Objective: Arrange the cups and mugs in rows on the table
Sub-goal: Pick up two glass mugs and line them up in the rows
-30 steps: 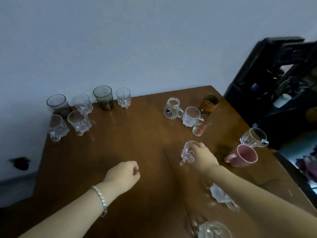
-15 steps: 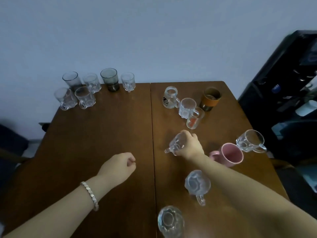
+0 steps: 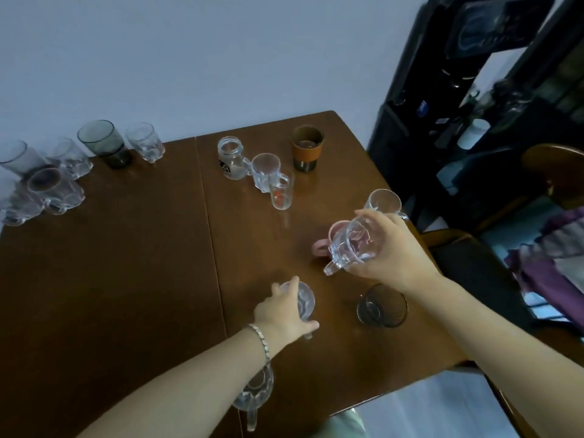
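My right hand [image 3: 393,248] holds a clear glass mug [image 3: 349,245] lifted and tilted above the brown table [image 3: 126,279], in front of a pink mug [image 3: 325,245]. My left hand [image 3: 281,311] wraps a second clear glass mug [image 3: 305,300] standing on the table. A dark ribbed glass [image 3: 382,306] stands under my right wrist. A third clear mug [image 3: 252,393] sits partly under my left forearm. Several glasses [image 3: 63,172] form rows at the far left. A jar mug [image 3: 230,158], clear mugs [image 3: 268,172] and a brown cup [image 3: 306,148] stand at the back middle.
A clear mug [image 3: 384,200] stands by the table's right edge behind my right hand. A black shelf unit [image 3: 474,90] and a wooden chair [image 3: 556,172] are to the right. The wall runs behind the table.
My right hand has lifted its glass mug and carried it right, over the pink mug. My left hand has moved from a loose fist to grip another clear mug. The view has swung right.
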